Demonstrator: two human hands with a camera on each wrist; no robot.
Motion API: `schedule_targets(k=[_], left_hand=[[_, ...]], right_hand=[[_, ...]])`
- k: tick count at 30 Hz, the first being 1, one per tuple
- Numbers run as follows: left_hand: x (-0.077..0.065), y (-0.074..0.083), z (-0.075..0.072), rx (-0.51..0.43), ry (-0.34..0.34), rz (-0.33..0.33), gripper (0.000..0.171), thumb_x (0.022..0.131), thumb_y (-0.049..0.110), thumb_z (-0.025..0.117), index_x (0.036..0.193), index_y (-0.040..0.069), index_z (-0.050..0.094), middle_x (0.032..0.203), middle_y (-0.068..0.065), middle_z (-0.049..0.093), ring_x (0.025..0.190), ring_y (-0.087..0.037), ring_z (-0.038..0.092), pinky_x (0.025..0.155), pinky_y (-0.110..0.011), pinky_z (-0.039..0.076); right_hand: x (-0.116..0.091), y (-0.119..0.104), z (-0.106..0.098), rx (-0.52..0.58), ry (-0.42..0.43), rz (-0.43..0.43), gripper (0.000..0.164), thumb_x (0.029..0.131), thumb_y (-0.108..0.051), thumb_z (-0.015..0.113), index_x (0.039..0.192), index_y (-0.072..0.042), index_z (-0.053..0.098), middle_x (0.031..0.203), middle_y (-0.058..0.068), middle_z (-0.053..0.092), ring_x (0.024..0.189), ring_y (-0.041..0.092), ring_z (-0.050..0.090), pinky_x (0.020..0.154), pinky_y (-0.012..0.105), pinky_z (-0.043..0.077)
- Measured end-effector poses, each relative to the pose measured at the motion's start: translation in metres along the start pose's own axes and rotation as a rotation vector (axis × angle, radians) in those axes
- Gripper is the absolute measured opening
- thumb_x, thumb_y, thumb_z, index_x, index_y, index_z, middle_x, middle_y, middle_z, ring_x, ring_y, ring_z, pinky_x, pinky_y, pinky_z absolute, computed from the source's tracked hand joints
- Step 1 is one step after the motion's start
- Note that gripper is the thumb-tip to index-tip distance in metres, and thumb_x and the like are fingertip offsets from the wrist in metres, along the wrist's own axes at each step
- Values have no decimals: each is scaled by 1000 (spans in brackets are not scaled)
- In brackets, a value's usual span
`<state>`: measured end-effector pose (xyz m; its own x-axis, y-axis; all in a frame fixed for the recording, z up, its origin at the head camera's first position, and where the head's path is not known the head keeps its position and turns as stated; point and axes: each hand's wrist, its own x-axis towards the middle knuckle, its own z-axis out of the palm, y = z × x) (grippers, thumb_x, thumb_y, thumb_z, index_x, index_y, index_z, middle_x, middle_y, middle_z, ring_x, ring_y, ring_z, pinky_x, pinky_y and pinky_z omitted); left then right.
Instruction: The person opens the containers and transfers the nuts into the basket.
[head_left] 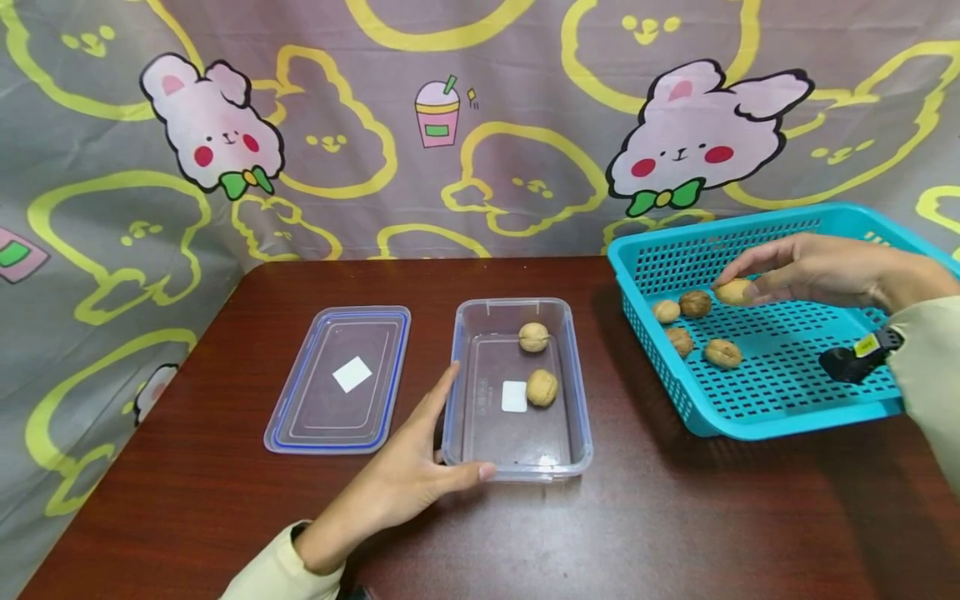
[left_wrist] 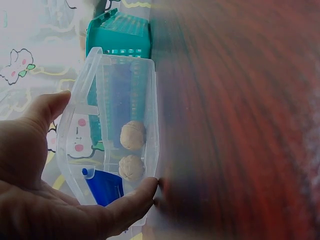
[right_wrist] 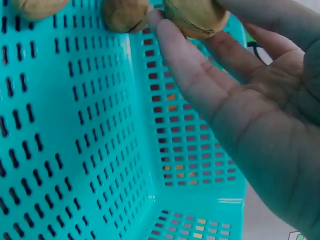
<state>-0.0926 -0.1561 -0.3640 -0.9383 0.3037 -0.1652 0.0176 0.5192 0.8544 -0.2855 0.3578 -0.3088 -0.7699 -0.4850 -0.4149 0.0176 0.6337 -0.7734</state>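
In the head view a clear plastic box [head_left: 472, 433] holds two walnuts [head_left: 542, 388] and a white square. My left hand [head_left: 401, 475] spans the box's near left corner, fingers straight along its left side and thumb touching the front rim. At the right, my right hand [head_left: 817, 271] pinches a walnut [head_left: 731, 292] between thumb and fingers above the turquoise basket [head_left: 720, 425]. Several other nuts lie in the basket's left part, among them a darker walnut [head_left: 695, 303]. The right wrist view shows the pinched walnut [right_wrist: 197, 17] close up, partly cut off.
Left of the box lies a clear lid [head_left: 330, 433] with a blue seal and a white square. A patterned curtain [head_left: 360, 192] hangs behind the dark wooden table [head_left: 675, 517]. Part of a black wrist device [head_left: 847, 365] shows at the right sleeve.
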Motion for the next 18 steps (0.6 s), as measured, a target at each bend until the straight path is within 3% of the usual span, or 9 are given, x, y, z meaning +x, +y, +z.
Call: schedule_targets(k=[7, 12, 18], left_hand=[[0, 0, 0, -5, 1, 6, 119, 83, 37, 89, 170, 30, 9, 177, -10, 12, 160, -33, 20, 127, -62, 23], [0, 0, 1, -18, 0, 10, 119, 83, 36, 89, 170, 29, 9, 177, -9, 12, 159, -32, 20, 127, -60, 26], [0, -1, 1, -13, 6, 12, 119, 82, 36, 90, 170, 29, 9, 177, -10, 12, 159, -32, 22, 127, -60, 26]], right_hand=[[6, 7, -2, -7, -75, 60, 27, 105, -11, 59, 126, -25, 70, 124, -15, 62, 113, 10, 60, 99, 39, 58], [10, 8, 0, 20, -107, 133, 24, 104, -11, 62, 126, -15, 72, 124, -11, 64, 111, 14, 63, 99, 36, 60], [13, 5, 6, -20, -79, 191, 33, 100, -13, 69, 131, -1, 67, 133, 6, 61, 114, 21, 62, 100, 40, 60]])
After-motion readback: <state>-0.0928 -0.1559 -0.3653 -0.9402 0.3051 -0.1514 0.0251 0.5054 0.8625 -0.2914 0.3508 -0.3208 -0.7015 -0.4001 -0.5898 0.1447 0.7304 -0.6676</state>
